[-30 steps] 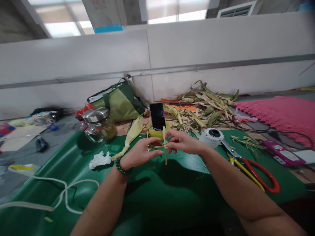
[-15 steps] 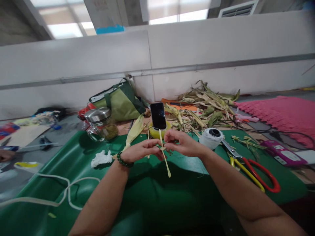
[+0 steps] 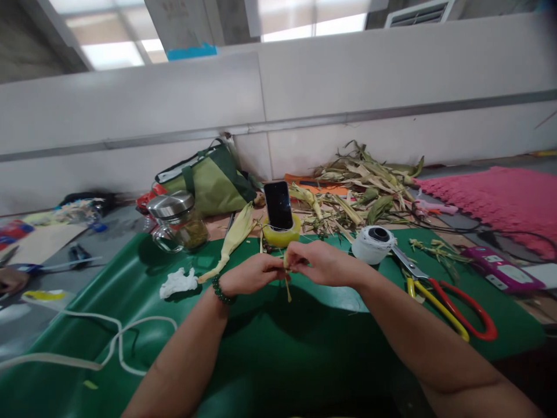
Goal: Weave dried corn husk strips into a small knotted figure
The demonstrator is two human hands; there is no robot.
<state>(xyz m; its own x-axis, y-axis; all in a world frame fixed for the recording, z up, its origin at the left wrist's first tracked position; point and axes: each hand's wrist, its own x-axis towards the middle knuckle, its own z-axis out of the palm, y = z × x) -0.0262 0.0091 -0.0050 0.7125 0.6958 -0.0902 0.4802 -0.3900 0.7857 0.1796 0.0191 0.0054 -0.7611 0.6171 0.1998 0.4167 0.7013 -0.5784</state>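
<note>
The right hand (image 3: pixel 319 264) pinches the upper part of a slim pale-yellow husk strip (image 3: pixel 288 291) between thumb and fingers, and the left hand (image 3: pixel 252 274) meets it there, its fingers drawn narrow on the same piece. The strip's lower end hangs free over the smooth green mat (image 3: pixel 304 342). Compared with half a second ago, the hands have closed in and less of the strip shows, so its upper part now seems under the control of both at once; exactly how the fingertips cross it is probably a matter of overlap, too small to tell. Just beyond the hands, a black phone (image 3: pixel 278 204) leans upright in a round translucent yellow roll (image 3: pixel 282 237). To the left lie a long pale corn husk (image 3: pixel 237 235) and a crumpled white wad (image 3: pixel 178 283), with a clear glass handled jar with a metal lid (image 3: pixel 191 233) behind. To the right stand a white thread spool (image 3: pixel 371 248) and, beside it, big metal scissors with red and yellow handles (image 3: pixel 409 264). Farther back sits a heap of dry husks (image 3: pixel 369 174). At the far left edge, a co-worker's hand (image 3: pixel 13 280) shows.
</note>
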